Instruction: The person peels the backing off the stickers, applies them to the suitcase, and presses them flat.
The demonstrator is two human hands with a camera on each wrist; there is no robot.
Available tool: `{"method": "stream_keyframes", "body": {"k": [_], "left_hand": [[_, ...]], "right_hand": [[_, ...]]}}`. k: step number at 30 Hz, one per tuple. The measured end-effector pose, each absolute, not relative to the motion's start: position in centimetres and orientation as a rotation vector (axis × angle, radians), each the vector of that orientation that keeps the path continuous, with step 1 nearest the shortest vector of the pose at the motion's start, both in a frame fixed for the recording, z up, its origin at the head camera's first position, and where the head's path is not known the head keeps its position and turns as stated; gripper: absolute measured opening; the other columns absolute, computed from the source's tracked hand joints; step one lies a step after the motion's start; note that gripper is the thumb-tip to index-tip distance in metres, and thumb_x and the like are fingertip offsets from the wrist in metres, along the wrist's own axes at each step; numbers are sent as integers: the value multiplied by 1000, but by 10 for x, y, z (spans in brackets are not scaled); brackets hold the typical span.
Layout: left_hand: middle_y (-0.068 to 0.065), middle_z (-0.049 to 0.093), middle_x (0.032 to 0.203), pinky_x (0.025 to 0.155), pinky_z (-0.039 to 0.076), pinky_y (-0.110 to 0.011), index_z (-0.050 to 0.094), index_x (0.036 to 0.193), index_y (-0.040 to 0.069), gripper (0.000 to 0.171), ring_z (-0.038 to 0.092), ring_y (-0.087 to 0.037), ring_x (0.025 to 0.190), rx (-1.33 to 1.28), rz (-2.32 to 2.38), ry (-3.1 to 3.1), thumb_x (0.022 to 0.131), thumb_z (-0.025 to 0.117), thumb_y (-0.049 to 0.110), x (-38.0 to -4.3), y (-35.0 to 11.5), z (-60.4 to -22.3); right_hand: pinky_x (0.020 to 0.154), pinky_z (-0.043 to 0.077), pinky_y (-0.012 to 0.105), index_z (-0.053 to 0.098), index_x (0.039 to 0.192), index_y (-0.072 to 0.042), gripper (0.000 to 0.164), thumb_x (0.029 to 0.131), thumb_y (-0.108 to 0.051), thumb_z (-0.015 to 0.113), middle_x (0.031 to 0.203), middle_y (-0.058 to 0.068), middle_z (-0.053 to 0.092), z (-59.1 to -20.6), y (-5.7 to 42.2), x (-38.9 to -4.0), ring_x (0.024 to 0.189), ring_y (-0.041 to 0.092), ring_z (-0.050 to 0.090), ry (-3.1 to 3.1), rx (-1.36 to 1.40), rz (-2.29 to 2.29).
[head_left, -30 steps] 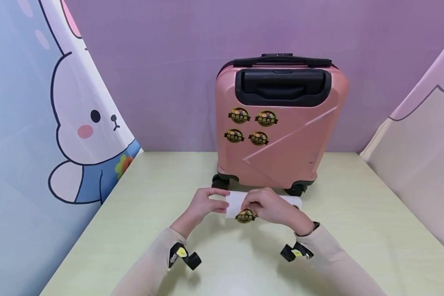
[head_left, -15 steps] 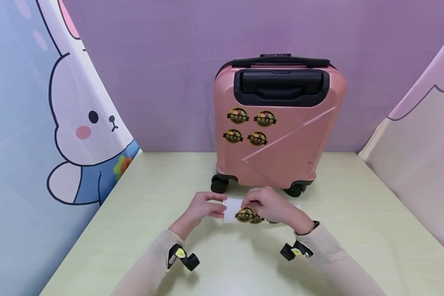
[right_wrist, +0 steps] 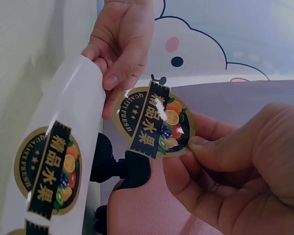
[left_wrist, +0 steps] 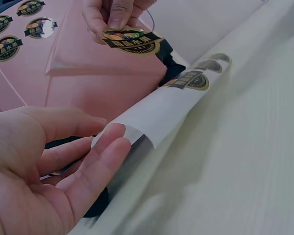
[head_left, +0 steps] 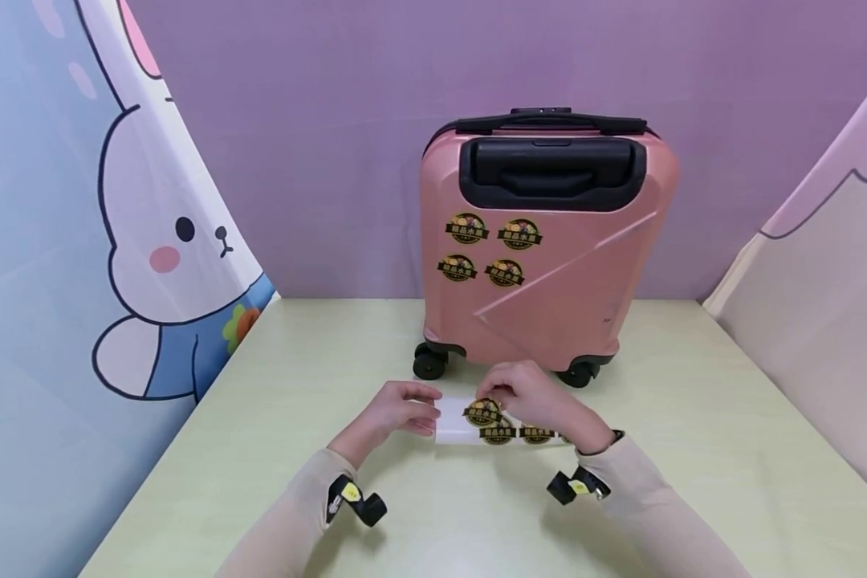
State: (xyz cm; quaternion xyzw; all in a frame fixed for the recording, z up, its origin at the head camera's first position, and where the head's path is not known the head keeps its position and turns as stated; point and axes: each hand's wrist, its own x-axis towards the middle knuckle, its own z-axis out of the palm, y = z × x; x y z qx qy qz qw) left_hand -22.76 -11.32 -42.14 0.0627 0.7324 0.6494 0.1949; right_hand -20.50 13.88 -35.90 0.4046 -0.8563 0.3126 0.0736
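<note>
My right hand [head_left: 523, 393] pinches one round black-and-gold fruit sticker [right_wrist: 154, 120] by its edge. The sticker is clear of the white backing strip [head_left: 453, 421]. On that strip a row of matching stickers [right_wrist: 49, 169] shows. At the strip's left end, my left hand [left_wrist: 59, 161] holds it between thumb and fingers, and the strip curves over. Behind both hands a pink suitcase [head_left: 549, 321] stands upright, its front bearing several of the same stickers [head_left: 466, 229] at upper left.
The suitcase has a black recessed handle [head_left: 552, 172] and black wheels [head_left: 429, 361] just behind the strip. All stands on a pale table [head_left: 318, 345]. A purple cloth [head_left: 318, 144] hangs at the back, with printed cloths at both sides.
The strip has come lower and nearer, so its stickers show below the right hand. The left hand has moved slightly down with it. The pinched sticker has risen slightly.
</note>
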Motion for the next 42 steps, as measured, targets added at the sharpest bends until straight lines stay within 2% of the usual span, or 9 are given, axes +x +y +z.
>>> {"method": "stream_keyframes", "body": {"k": [6,12,23,26,33,42], "left_hand": [[-12,64,94,69,61,-38,60,122,-13,38,70,-18,72,193,1772,2059,86,69,-5,-230,-116,-428],[-11,67,93,71,61,-38,59,123,-13,37,70,-19,73,201,1763,2037,88,67,-3,-231,-119,-433],[-10,70,88,66,61,-38,59,117,-16,31,70,-19,69,171,1821,2120,90,62,-2,-233,-122,-437],[-13,70,91,68,61,-38,60,117,-15,29,70,-20,73,177,1850,2157,91,62,-2,-234,-120,-435],[-30,65,105,73,61,-39,61,114,-17,26,71,-22,80,213,2022,2145,93,61,-1,-234,-108,-424],[-31,66,108,82,59,-39,61,116,-16,25,71,-17,87,366,2182,2063,94,61,-2,-231,-92,-414]], "right_hand": [[73,55,30,77,90,-8,25,87,12,62,89,-1,72,-359,142,-207,83,15,66,-2600,1160,929],[72,54,30,77,92,-5,23,88,12,61,90,0,72,-357,144,-207,82,15,63,-2608,1105,973],[67,50,28,76,91,-5,24,88,13,60,89,1,71,-354,144,-205,77,13,58,-2614,1011,1029],[66,50,27,76,91,-4,24,87,13,60,89,2,71,-354,143,-205,75,12,58,-2604,1004,1033],[66,53,28,76,89,-4,24,87,14,60,88,4,71,-352,143,-207,74,13,61,-2543,1001,1033],[65,53,28,76,93,-4,22,89,11,60,91,4,71,-349,144,-212,70,15,61,-2576,952,1085]]}}
